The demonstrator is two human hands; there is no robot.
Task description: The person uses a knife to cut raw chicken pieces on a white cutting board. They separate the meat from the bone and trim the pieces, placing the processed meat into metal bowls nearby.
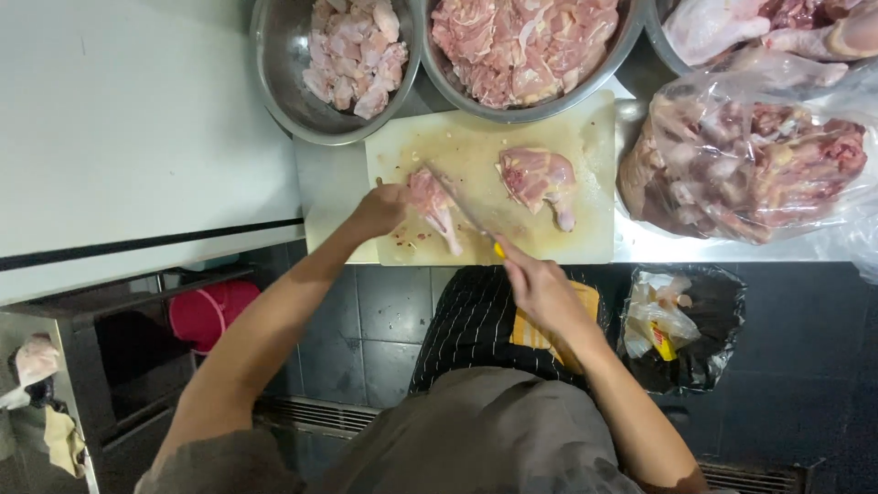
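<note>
My left hand [380,209] pins the chicken leg [432,207], its length running toward me; my right hand [538,284] grips the knife [468,216] across it.

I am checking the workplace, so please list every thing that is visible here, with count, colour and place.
cutting board: one, pale cream, counter edge
chicken pieces on board: two, pink, one left, one right
knife: one, yellow handle, over left piece
steel bowls: two full of cut chicken, a third partly seen top right
clear bag of chicken: one, right of board
black bin bag: one, floor right
pink bucket: one, under counter left
left hand: holds left piece
right hand: grip on knife
</note>
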